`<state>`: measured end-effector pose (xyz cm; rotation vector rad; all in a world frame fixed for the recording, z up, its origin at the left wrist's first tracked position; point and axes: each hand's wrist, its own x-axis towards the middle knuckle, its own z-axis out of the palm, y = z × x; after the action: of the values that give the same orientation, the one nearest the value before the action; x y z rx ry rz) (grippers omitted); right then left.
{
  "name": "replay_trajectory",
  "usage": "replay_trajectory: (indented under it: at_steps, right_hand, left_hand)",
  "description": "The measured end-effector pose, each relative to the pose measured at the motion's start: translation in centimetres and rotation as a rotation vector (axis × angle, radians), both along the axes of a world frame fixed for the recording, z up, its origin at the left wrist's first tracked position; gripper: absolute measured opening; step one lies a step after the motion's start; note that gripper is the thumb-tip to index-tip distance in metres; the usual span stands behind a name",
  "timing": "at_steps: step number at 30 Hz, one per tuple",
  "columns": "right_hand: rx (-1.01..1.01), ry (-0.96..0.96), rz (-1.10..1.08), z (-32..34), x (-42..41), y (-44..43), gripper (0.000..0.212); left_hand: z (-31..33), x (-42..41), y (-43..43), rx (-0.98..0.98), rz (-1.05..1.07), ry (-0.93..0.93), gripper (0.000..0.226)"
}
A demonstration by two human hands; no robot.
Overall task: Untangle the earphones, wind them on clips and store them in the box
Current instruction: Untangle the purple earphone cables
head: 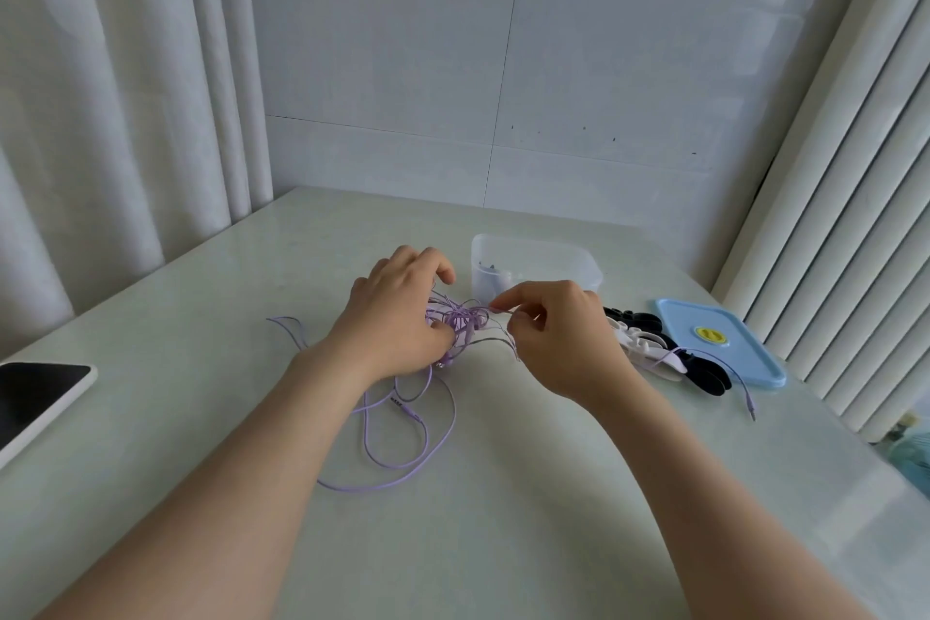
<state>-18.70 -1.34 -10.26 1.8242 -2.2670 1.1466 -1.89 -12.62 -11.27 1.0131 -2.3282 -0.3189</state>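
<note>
Pinching a strand [505, 312] at mid-frame, the right hand [563, 342] should ease it slowly from the knot [465, 318] gripped by curled fingers [444, 268] of the left hand [397, 312], never yanking.

The left hand [397, 317] covers the left part of the earphone tangle [465, 320], so its extent there cannot be told. The right hand [558, 337] hides the left ends of the clips [649, 352] (their count is unclear). The left edge cuts off the phone [35, 398]. What lies in the box [563, 262] is blurred.
</note>
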Motion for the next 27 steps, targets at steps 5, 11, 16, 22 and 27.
replay_trajectory:
  at_steps: [5, 11, 16, 22, 27]
  right_hand:
    - [-0.069, 0.085, 0.034, 0.1, 0.1, 0.0, 0.015]
    - [-0.130, 0.158, 0.034, -0.1, -0.4, -0.1, 0.012]
    - [-0.096, 0.200, 0.143, -0.2, -0.5, 0.0, 0.018]
    - [-0.060, 0.139, 0.197, 0.1, -0.2, 0.2, 0.026]
    - [-0.066, -0.004, 0.244, 0.4, 0.3, 0.6, 0.017]
  left_hand:
    - [0.0, -0.1, 0.0, -0.035, -0.016, -0.104, 0.030]
    - [-0.2, -0.6, 0.0, -0.071, -0.156, -0.072, 0.033]
    - [0.4, -0.4, -0.1, -0.023, -0.300, 0.091, 0.031]
    - [0.8, -0.3, 0.5, 0.068, -0.307, 0.279, 0.014]
    - [0.9, -0.5, 0.6, 0.099, -0.279, 0.346, 0.010]
